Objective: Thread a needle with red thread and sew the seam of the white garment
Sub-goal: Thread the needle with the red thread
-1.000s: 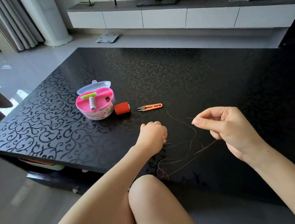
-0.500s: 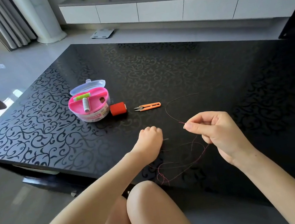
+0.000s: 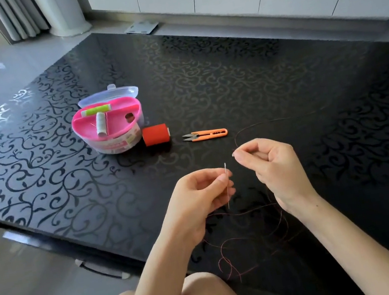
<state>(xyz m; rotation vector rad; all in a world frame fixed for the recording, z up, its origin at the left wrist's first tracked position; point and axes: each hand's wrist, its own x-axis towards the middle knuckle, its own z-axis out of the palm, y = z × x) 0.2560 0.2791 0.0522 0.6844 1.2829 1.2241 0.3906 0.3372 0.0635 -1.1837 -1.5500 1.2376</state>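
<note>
My left hand (image 3: 202, 195) pinches a thin steel needle (image 3: 227, 185) upright between thumb and fingers, its eye end up. A short way to the right, my right hand (image 3: 269, 167) pinches the end of a loose red thread (image 3: 251, 211) between thumb and forefinger, its tip level with the needle's eye but apart from it. The thread loops over the black table (image 3: 200, 68) in front of me and trails off to the right. A red thread spool (image 3: 155, 134) lies further back. No white garment is in view.
A pink sewing kit box (image 3: 109, 128) with small spools and its clear lid stands at the left. Orange thread snips (image 3: 205, 134) lie beside the red spool. My knees sit under the near table edge. A TV cabinet stands beyond the table.
My left hand has turned palm up and lifted the needle upright. My right hand has drawn the thread end leftward, closer to the needle. The camera has tilted down.
</note>
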